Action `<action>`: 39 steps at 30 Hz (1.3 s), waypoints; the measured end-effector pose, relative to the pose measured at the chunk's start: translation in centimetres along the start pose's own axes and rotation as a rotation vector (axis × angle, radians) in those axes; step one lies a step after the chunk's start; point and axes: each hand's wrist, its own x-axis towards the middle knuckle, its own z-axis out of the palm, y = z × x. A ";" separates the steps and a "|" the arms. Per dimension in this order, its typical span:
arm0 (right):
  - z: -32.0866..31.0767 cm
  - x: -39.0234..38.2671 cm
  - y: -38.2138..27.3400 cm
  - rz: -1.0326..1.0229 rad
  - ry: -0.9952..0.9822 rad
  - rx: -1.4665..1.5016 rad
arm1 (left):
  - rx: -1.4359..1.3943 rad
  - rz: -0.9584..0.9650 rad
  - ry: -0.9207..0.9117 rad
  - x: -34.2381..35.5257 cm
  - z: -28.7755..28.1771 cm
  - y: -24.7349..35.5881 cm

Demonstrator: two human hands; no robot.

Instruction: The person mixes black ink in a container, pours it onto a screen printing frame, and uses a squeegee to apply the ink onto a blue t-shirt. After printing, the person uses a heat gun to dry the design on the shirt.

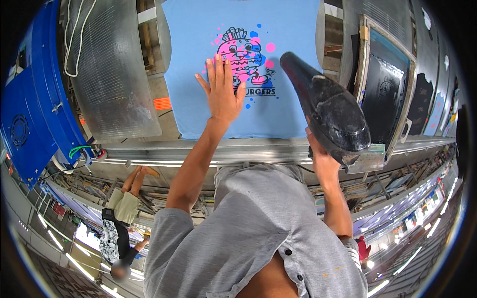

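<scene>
A light blue T-shirt panel point(189, 104) lies flat in front of me, bearing a pink, blue and black cartoon burger print point(256, 54) with lettering under it. My left hand point(223, 94) rests on the print's left part with the fingers stretched out, covering some of it. In my right hand point(322, 156) is a black hair dryer point(333, 107), held by its handle, which the body mostly hides. Its nozzle points up and left over the fabric, just right of the print.
A framed printing screen point(387, 74) stands at the right. Grey metal boards point(112, 74) flank the shirt, with a white cord point(72, 44) on the left one. Blue machinery point(37, 94) fills the far left. Behind me at lower left is another person point(121, 218); racks run alongside.
</scene>
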 end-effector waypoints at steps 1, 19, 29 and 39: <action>-0.1 -0.2 -0.1 0.025 0.006 0.024 | -0.007 -0.005 -0.008 -0.3 0.1 0.1; -0.1 -0.9 -0.1 0.050 0.101 0.078 | 0.013 -0.122 0.097 -3.5 -0.1 -2.6; 0.8 -4.2 1.6 0.013 -0.084 0.115 | 0.033 -0.240 0.212 -3.2 -1.2 -6.2; 0.0 -2.1 0.5 -0.061 -0.053 -0.077 | 0.005 -0.098 0.069 -2.7 -0.1 -2.9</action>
